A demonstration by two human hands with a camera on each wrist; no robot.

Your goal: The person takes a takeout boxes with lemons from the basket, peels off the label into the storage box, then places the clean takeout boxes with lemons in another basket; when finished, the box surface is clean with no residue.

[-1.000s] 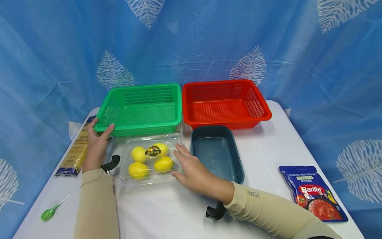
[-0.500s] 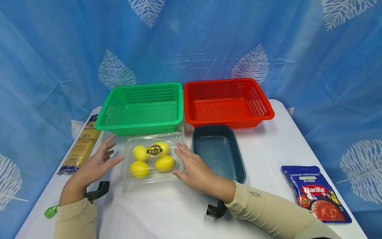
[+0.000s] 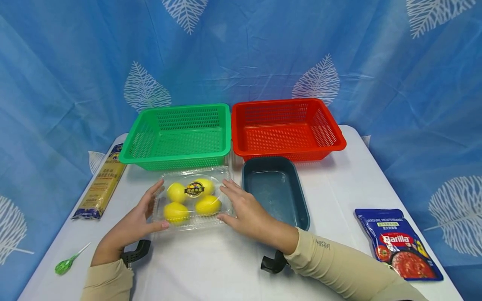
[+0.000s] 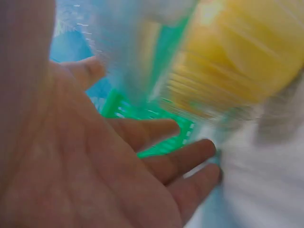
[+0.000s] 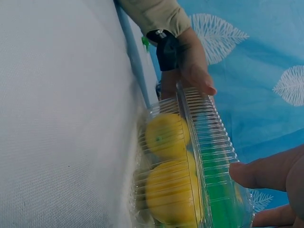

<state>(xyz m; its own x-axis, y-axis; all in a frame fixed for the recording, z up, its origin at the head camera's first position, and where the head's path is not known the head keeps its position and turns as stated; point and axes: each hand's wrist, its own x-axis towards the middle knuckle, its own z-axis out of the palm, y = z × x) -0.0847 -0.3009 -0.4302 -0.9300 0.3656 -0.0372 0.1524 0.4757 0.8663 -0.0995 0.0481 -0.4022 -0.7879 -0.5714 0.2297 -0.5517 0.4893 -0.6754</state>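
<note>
A clear plastic clamshell box (image 3: 226, 196) with several yellow lemons (image 3: 208, 205) inside lies on the table in the head view, a dark label on its lid. At its left side is my left hand (image 3: 132, 228), thumb at the near corner and fingers along the edge. The left wrist view shows those fingers extended and blurred; firm contact cannot be told. My right hand (image 3: 248, 215) lies at the box's right edge with fairly straight fingers. In the right wrist view its thumb (image 5: 251, 175) rests at the lid's edge, while the lemons (image 5: 173, 192) show through the ribbed side.
Behind the box stand a green basket (image 3: 177, 161) and a red basket (image 3: 290, 152). A dark blue bin (image 3: 276, 198) sits right of the box. Spaghetti pack (image 3: 101, 184) and green lollipop (image 3: 65, 266) lie left; a blue sauce pouch (image 3: 399, 244) lies right.
My left hand has left the green basket's front left corner, swung back toward me, then come right to the box's left side. My right hand has stayed at the box's right edge.
</note>
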